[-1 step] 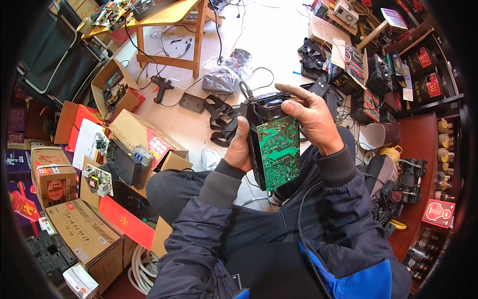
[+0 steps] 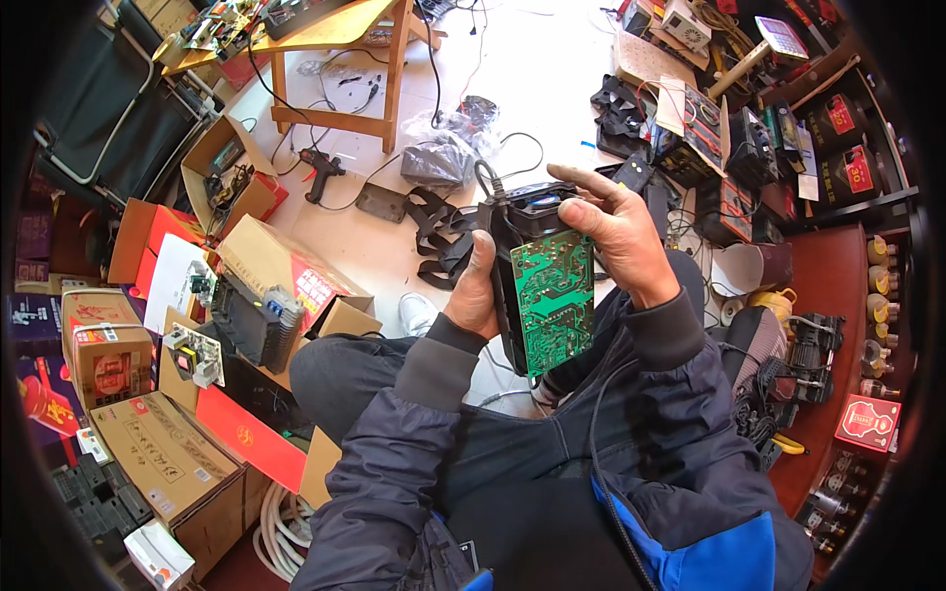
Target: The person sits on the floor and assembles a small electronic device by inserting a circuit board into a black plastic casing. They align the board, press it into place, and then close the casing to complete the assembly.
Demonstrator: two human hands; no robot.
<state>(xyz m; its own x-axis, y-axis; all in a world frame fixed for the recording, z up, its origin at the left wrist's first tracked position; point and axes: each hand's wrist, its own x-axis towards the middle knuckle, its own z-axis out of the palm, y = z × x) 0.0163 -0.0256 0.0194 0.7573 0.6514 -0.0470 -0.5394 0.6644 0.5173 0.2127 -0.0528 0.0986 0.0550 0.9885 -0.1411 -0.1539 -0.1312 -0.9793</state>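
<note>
Seated person, viewed from above, holding an opened electronic unit over the lap. The black housing (image 2: 522, 222) is raised between both hands, its green circuit board (image 2: 554, 300) turned up toward the head camera, presumably so that the solder side can be read. The left hand (image 2: 475, 295) closes around the housing's left edge, thumb lying along the side and steadying it from below. The right hand (image 2: 616, 231) curls over the upper right corner, fingers (image 2: 581, 182) spread across the top of the housing, the palm against the board's right edge; both hands are thus closed on the unit, neither free. A black cable (image 2: 493, 182) leaves the housing's top end and runs off toward the floor. The unit sits well above the pale floor (image 2: 552, 79), near no other object. On the floor to the person's left stand open cardboard boxes (image 2: 286, 266) holding similar parts; a wooden table (image 2: 335, 59) stands at the far left, and loose black casings (image 2: 621, 103) lie toward the far right.
</note>
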